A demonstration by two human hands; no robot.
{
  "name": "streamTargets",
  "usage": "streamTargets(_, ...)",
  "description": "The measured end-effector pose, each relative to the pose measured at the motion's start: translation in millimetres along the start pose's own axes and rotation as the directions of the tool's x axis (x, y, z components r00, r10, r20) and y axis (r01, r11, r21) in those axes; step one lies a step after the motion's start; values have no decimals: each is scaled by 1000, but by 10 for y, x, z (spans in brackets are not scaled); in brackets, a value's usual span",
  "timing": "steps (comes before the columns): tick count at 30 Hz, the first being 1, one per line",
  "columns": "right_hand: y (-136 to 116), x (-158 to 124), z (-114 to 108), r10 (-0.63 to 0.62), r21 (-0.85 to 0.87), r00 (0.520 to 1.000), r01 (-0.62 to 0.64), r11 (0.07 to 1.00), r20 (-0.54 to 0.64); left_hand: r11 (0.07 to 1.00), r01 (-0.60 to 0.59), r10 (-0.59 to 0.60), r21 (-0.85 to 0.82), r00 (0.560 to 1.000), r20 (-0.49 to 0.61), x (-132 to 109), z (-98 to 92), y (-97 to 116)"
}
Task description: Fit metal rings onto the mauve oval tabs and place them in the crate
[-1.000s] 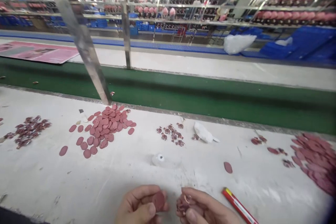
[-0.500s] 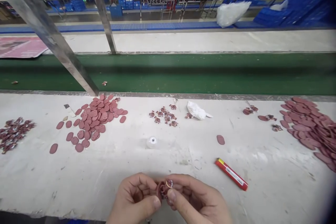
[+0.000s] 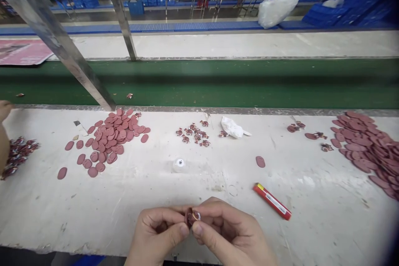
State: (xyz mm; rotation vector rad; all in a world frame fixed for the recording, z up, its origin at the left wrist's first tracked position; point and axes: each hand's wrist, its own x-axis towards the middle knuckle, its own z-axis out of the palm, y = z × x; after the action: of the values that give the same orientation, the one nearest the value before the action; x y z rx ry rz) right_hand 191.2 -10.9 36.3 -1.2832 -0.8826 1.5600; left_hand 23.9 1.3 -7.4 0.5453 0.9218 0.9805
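Both the left hand (image 3: 157, 235) and the right hand (image 3: 230, 232) pinch one maroon piece with a ring (image 3: 193, 216), its assembly unfinished, while the heap of maroon ovals (image 3: 114, 135) far beyond the hands lies unprocessed.

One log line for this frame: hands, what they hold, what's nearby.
left hand + right hand: pinching small maroon piece | bench | nearby: red lighter, maroon disc pile

The scene was viewed from a single head-worn camera, aimed forward and down; the white worktable (image 3: 93, 208) was seen close below, the green conveyor belt (image 3: 249, 83) beyond it.
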Motion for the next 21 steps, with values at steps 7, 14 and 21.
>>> streamTargets(7, -30, 7, 77, 9, -10, 992, -10, 1000, -124, 998, -7, 2, -70, 998, -69, -38, 75, -23)
streamTargets(14, -46, 30, 131, 44, 61, 987, -35, 997, -152, 996, -28, 17, -87, 992, -123, -52, 117, -39)
streamTargets(21, -21, 4, 189, -19, 44, 979, 28, 999, -201, 995, -50, 39, -89, 991, -125, -58, 136, -24)
